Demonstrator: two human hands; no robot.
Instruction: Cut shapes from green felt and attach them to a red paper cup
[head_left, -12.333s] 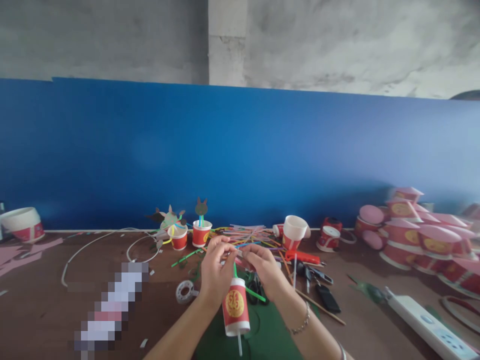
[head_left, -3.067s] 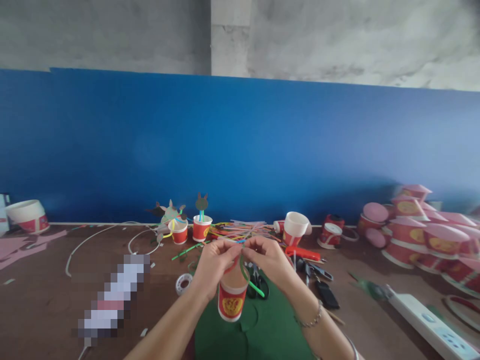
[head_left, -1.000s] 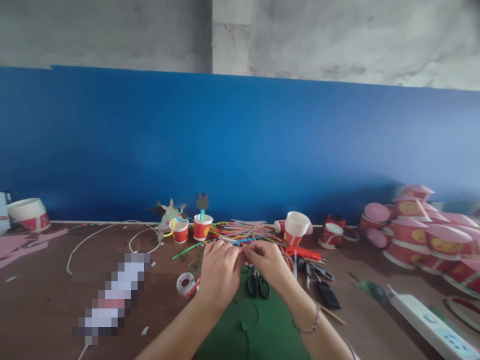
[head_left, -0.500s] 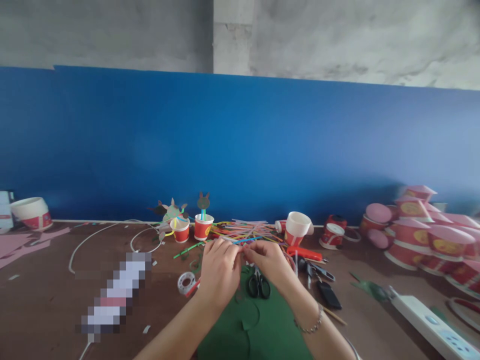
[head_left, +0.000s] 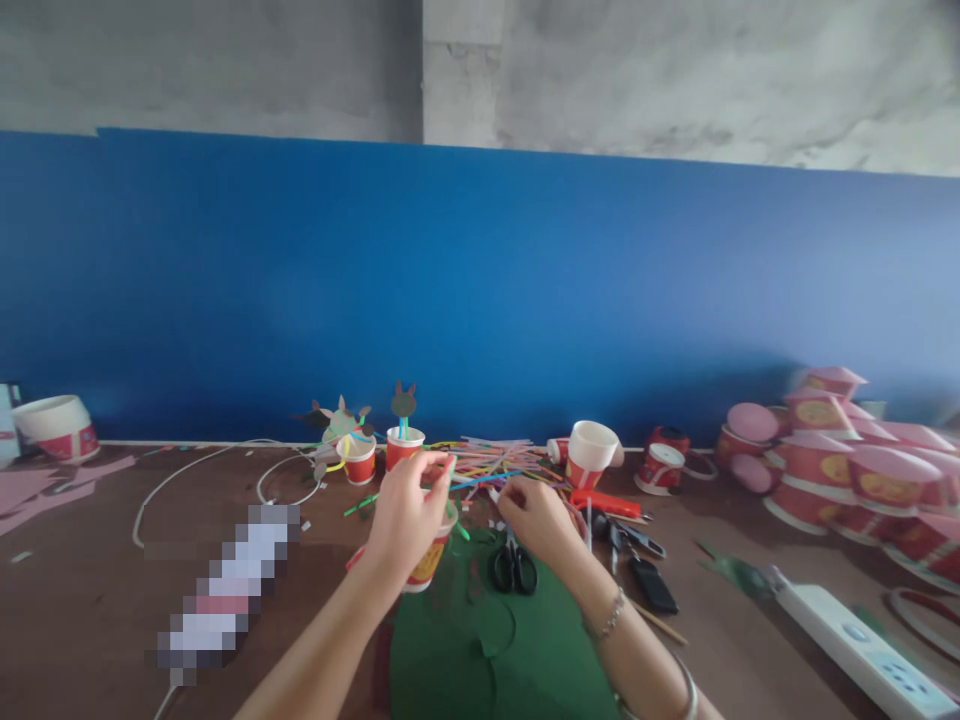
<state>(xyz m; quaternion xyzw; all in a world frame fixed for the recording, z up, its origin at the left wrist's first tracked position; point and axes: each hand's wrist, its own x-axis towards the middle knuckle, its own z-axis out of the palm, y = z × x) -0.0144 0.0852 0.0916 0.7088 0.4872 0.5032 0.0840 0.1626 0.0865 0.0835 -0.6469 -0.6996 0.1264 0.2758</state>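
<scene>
My left hand (head_left: 405,515) is raised over a red-and-white paper cup (head_left: 426,572), its thumb and index finger drawn together in a pinch. Something tiny shows at those fingertips, too small to name. My right hand (head_left: 536,515) has its fingers curled closed near a small white scrap (head_left: 493,494); what they hold, if anything, is hidden. Between the hands, a blue straw (head_left: 487,480) lies across a pile of coloured straws (head_left: 495,458). Black-handled scissors (head_left: 514,570) rest on green paper (head_left: 487,640) below. A green straw tip (head_left: 463,534) pokes out beside the cup.
Cups with paper animal heads on straws (head_left: 403,405) stand at the back. To the right are a white cup (head_left: 591,452), an orange-red tool (head_left: 606,503), keys (head_left: 651,582) and a power strip (head_left: 855,635). Pink-topped cups (head_left: 892,475) are stacked far right.
My hands, close together before, have moved apart, the left one going leftward. The red-and-white cup now shows beneath my left hand, and the white tape roll there is no longer visible.
</scene>
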